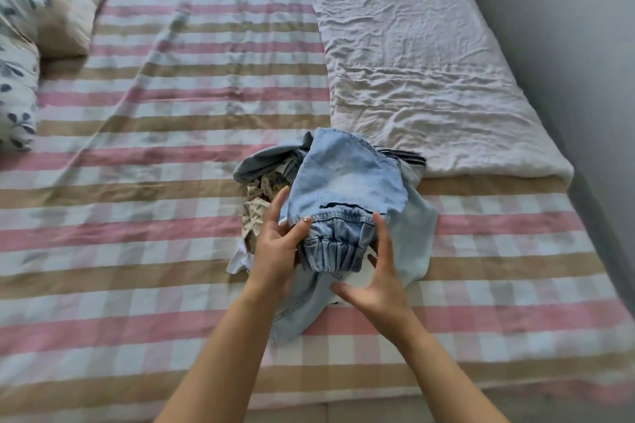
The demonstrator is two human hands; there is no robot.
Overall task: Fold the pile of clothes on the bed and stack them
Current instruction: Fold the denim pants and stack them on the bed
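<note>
Head view looks down on a bed [154,251] covered in a pink, tan and white checked sheet, with the pile of clothes [256,206] lying near its middle, just by the near end of a crumpled pale blanket [412,62] folded along the right side. A light blue denim garment [347,178] sits on top of the pile, its gathered elastic band turned towards the near edge. The left hand [275,252] grips the left end of that band, thumb pressed on top and fingers behind the cloth. The right hand [379,285] is at the right end of the band with fingers spread, the forefinger against the denim and the thumb held wide. Two pillows [51,10] lie at the far left.
</note>
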